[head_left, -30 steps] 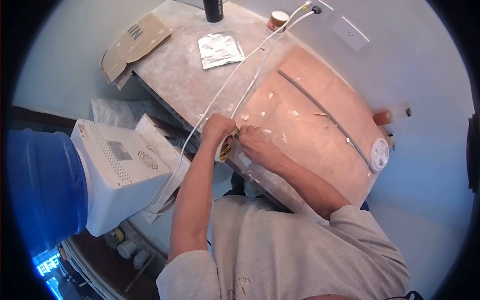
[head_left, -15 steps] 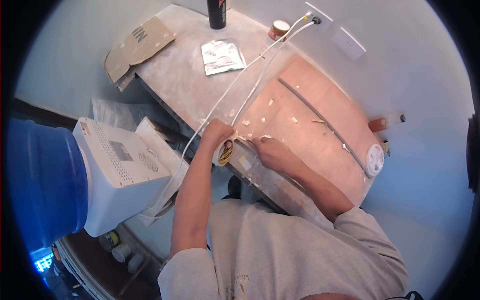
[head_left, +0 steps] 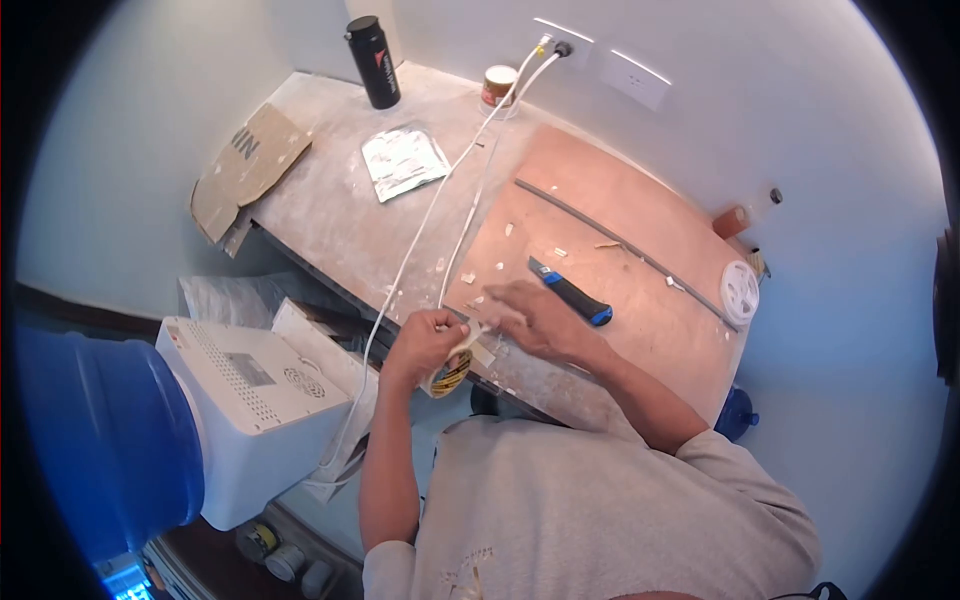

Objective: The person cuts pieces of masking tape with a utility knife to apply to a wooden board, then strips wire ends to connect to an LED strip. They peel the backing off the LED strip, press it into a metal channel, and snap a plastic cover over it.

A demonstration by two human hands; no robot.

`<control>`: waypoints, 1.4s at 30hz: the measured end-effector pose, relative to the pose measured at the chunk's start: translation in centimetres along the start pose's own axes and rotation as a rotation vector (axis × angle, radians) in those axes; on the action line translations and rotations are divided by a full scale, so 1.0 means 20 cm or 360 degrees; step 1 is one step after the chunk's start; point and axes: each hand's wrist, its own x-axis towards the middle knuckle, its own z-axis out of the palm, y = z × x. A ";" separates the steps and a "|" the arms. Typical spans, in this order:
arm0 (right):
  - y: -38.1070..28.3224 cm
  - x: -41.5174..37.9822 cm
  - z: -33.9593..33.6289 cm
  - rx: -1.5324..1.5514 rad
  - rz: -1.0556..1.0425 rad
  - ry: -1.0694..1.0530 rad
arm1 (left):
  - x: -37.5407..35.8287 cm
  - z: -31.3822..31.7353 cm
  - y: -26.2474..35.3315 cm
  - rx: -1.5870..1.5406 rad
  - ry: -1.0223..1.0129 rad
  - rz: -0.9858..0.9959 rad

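At the near edge of a dusty grey workbench (head_left: 330, 215), a person's left hand (head_left: 425, 345) is curled tight around a roll of pale tape with a yellow-and-black printed core (head_left: 452, 372), held just off the bench edge. The right hand (head_left: 530, 318) lies just beside it, fingers bent low over the near corner of a reddish-brown plywood board (head_left: 640, 230); whether they pinch the tape's free end cannot be told through the blur.

Just beyond the right hand, a utility knife with a blue-and-black handle (head_left: 572, 292) lies untouched on the board. A long grey strip (head_left: 620, 245) crosses the board further out, ending near a white reel (head_left: 740, 292).

Judged from this, the pull goes best with the roll held steady and the free end drawn flat and straight, clear of the two white cables (head_left: 440, 215) that run just past the left hand.

Legible writing is scarce: torn brown cardboard (head_left: 245, 170) far beyond the left hand bears large letters, seemingly "MIN"; the black bottle (head_left: 378, 62) at the wall has a red-and-white mark too small to read, as is the print on the roll.
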 end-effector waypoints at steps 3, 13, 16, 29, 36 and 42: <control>-0.11 0.01 -0.01 0.0534 0.0163 -0.0458 | -0.09 0.07 0.02 0.0165 -0.0063 0.0085; -0.11 -0.12 -0.09 0.0374 -0.0109 -0.0730 | -0.27 0.23 0.00 0.0509 -0.0047 0.0386; -0.18 -0.20 -0.19 0.0503 -0.0304 -0.0494 | -0.33 0.29 -0.03 0.0018 -0.0131 0.0250; -0.02 -0.55 -0.61 0.0765 0.0587 0.0520 | -0.27 0.33 -0.13 -0.0791 0.0013 0.0446; 0.37 -0.76 -0.64 0.0448 0.0730 0.0628 | -0.32 0.30 -0.05 -0.0428 -0.0116 0.0636; 0.37 -0.76 -0.68 0.1055 0.0726 0.0823 | -0.32 0.32 -0.04 -0.0391 -0.0106 0.0688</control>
